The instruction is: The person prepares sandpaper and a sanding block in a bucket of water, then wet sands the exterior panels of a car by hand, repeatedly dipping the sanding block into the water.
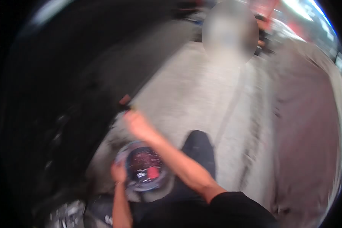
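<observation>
A round tub (122, 155) with a pale rim stands on the floor close to my body. Inside it are dark reddish contents and a bright red piece (152, 172). My left hand (119, 171) grips the tub's left side, fingers bent at the rim. Stretched out beyond the tub, my right hand (135, 122) is closed around a small object (124, 100), dark with a reddish end, beside the dark surface on the left. Motion blur hides what kind of object it is.
A large dark surface (64, 98) fills the left side. Concrete floor (201, 91) runs ahead. On the right stands a bulky shape under a greyish-brown cover (307, 136). My bent knee (197, 148) is beside my right forearm. Blurred red and dark things lie at the far end.
</observation>
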The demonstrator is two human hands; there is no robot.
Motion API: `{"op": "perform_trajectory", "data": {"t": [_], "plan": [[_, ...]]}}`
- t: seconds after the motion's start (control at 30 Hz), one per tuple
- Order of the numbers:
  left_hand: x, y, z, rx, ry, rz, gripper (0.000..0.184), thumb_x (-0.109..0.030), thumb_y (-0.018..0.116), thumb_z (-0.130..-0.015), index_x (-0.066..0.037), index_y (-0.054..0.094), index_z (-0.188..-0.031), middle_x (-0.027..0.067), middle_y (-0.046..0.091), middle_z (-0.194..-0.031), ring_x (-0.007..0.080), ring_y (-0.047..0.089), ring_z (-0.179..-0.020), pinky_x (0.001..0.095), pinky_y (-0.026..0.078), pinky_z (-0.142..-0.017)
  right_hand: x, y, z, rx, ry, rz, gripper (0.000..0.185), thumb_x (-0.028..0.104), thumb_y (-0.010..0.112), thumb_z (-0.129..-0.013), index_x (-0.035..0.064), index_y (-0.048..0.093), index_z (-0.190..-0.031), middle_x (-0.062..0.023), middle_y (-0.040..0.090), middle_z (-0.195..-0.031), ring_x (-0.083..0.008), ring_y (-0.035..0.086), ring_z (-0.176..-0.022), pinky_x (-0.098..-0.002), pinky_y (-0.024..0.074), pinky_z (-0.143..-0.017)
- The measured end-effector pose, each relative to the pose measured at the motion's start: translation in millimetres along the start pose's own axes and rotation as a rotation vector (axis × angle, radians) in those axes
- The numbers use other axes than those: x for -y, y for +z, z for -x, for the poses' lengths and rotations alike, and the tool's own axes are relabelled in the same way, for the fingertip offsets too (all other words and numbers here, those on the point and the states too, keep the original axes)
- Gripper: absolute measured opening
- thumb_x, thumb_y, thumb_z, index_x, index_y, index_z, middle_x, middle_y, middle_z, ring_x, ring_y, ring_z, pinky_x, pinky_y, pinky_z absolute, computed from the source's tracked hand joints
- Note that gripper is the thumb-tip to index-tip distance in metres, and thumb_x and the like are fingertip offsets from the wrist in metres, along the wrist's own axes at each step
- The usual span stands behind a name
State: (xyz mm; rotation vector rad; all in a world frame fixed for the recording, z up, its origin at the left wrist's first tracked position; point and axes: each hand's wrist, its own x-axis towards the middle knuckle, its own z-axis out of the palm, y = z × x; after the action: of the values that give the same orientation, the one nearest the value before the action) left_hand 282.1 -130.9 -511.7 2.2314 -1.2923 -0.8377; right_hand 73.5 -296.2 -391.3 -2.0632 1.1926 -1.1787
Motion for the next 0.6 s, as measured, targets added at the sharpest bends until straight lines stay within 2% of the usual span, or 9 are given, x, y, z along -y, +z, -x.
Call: {"op": "perform_trajectory", "data": {"t": [0.03,0.1,0.13,0.2,0.27,0.37,0.4,0.47,0.6], "plan": [[28,22,-17,-0.052,0.038,-0.063,0.058,-0.045,0.065,-0.101,0.006,0.069,-0.128,0.0319,0.072,-0.123,0.0474,0.068,-0.117,0.0516,0.053,-0.101,50,-11,-29,-0.142,0.002,-0.144,0.036,0.025,0.044,-0.111,-0.0051,0.057,-0.126,-0.0294,0.062,-0.125,-0.0420,0.061,-0.117,-0.0490,0.0473,-0.100],[17,20,-10,-0.133,0.002,0.009,0.054,-0.043,0.068,-0.098,0.000,0.067,-0.131,0.0319,0.071,-0.120,0.0490,0.068,-0.117,0.0532,0.054,-0.100,151,-36,-87,-0.427,-0.056,-0.425,0.054,0.018,0.046,-0.110,-0.0049,0.038,-0.158,-0.0292,0.046,-0.158,-0.0405,0.047,-0.142,-0.0475,0.0365,-0.119],[5,12,-6,-0.159,0.088,0.083,0.052,-0.041,0.069,-0.097,-0.003,0.066,-0.132,0.0309,0.071,-0.121,0.0496,0.068,-0.116,0.0533,0.054,-0.098,176,-31,-105,-0.480,-0.153,-0.389,0.064,0.014,0.047,-0.108,-0.0043,0.026,-0.166,-0.0305,0.032,-0.169,-0.0393,0.030,-0.160,-0.0489,0.0234,-0.131],[35,28,-28,-0.026,0.077,-0.061,0.048,-0.040,0.066,-0.099,-0.004,0.066,-0.131,0.0290,0.072,-0.120,0.0493,0.068,-0.114,0.0526,0.055,-0.097,229,24,-113,-0.492,-0.215,-0.279,0.071,0.016,0.053,-0.106,-0.0029,0.024,-0.167,-0.0307,0.023,-0.173,-0.0412,0.019,-0.163,-0.0599,0.0128,-0.131],[32,70,4,-0.310,0.222,0.145,0.049,-0.040,0.068,-0.098,-0.002,0.066,-0.129,0.0286,0.073,-0.120,0.0499,0.069,-0.112,0.0536,0.055,-0.094,269,57,-91,-0.463,-0.416,-0.168,0.078,0.021,0.061,-0.102,0.0018,0.025,-0.169,-0.0238,0.019,-0.176,-0.0406,0.014,-0.164,-0.0693,0.0053,-0.128],[9,32,3,-0.237,0.139,0.096,0.044,-0.037,0.069,-0.098,-0.002,0.066,-0.124,0.0277,0.073,-0.118,0.0492,0.069,-0.111,0.0530,0.055,-0.093,228,45,-98,-0.337,-0.616,0.123,0.078,0.031,0.070,-0.096,0.0176,0.038,-0.166,-0.0090,0.030,-0.176,-0.0357,0.020,-0.164,-0.0790,0.0036,-0.123],[-1,14,-3,-0.174,0.086,0.049,0.042,-0.036,0.069,-0.098,-0.002,0.066,-0.123,0.0273,0.074,-0.117,0.0489,0.069,-0.110,0.0526,0.055,-0.094,206,19,-114,-0.310,-0.538,0.157,0.075,0.034,0.070,-0.096,0.0195,0.043,-0.164,-0.0098,0.033,-0.174,-0.0360,0.022,-0.164,-0.0811,0.0031,-0.121],[-9,13,-6,-0.157,0.062,0.060,0.040,-0.033,0.070,-0.097,-0.002,0.066,-0.123,0.0284,0.073,-0.115,0.0492,0.069,-0.109,0.0530,0.055,-0.093,159,-20,-155,-0.475,-0.448,0.222,0.071,0.033,0.061,-0.103,0.0128,0.037,-0.167,-0.0133,0.026,-0.177,-0.0381,0.017,-0.165,-0.0772,0.0032,-0.123],[9,20,-11,-0.180,0.087,0.109,0.041,-0.035,0.067,-0.099,-0.002,0.066,-0.124,0.0295,0.073,-0.115,0.0504,0.069,-0.109,0.0541,0.055,-0.093,147,-56,-208,-0.661,-0.083,-0.144,0.064,0.034,0.040,-0.116,0.0048,0.022,-0.170,-0.0169,0.014,-0.179,-0.0415,0.009,-0.165,-0.0710,0.0016,-0.126]]}}
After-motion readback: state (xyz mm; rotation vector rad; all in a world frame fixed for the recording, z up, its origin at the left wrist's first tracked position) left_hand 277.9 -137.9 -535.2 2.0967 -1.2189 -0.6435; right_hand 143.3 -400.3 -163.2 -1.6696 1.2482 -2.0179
